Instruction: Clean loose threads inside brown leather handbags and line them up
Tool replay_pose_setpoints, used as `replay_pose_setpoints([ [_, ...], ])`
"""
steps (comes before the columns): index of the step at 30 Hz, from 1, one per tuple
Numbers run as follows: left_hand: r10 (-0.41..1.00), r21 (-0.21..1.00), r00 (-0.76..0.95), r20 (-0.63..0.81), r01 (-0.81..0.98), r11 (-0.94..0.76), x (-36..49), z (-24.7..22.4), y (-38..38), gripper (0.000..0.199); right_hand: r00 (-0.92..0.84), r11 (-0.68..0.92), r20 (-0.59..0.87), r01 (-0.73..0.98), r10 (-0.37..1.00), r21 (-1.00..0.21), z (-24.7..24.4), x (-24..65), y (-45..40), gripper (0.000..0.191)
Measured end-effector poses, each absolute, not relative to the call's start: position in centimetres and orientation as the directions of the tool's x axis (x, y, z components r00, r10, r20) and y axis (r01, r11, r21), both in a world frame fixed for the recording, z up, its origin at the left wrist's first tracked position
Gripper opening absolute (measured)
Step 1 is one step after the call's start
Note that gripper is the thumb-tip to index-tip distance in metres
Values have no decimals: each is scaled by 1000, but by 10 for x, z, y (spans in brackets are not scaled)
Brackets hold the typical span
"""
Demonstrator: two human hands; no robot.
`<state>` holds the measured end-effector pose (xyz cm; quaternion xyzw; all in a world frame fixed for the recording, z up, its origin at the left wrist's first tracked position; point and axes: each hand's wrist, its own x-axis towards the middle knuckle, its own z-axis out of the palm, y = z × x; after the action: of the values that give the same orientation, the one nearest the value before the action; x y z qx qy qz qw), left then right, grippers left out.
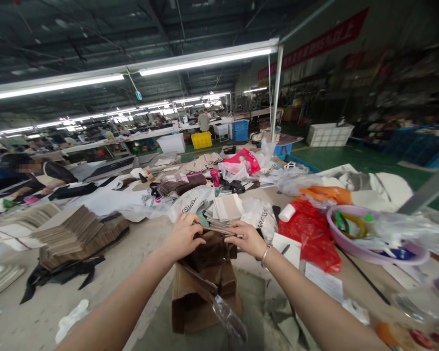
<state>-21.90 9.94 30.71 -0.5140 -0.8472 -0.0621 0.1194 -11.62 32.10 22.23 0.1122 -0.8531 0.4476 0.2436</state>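
Observation:
My left hand is closed on the left end of a small stack of thin beige boards. The fingers of my right hand pinch its other end. Below the boards stands a brown bag, its top partly covered by my hands. A strap with a clear plastic wrapping hangs down the bag's near side. Just beyond my hands lie more flat beige boards, between white printed plastic bags. A silver bracelet circles my right wrist.
To the left stands a tall stack of brown boards. A red plastic bag and a purple basin of odds and ends are on the right. Another person works at the far left. A metal post rises behind the table.

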Motion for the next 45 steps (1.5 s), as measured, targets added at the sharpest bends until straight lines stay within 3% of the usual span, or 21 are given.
replay_pose_setpoints([
  [14,877,174,-450,167,889,423,-228,302,87,15,-822,697,569,-422,-24,-580,232,-114,317,32],
  [27,801,307,-561,211,816,491,-232,292,87,13,-842,663,536,-436,-60,-609,224,-125,325,31],
  [33,790,307,-582,196,801,514,-232,292,91,13,-813,687,579,-458,-67,-564,235,-126,322,65],
  [40,785,317,-590,190,794,520,-232,294,92,14,-860,687,509,-391,-35,-613,233,-140,305,23],
  [45,765,330,-618,180,771,545,-231,295,93,15,-870,588,493,-399,1,-704,234,-143,304,14],
])
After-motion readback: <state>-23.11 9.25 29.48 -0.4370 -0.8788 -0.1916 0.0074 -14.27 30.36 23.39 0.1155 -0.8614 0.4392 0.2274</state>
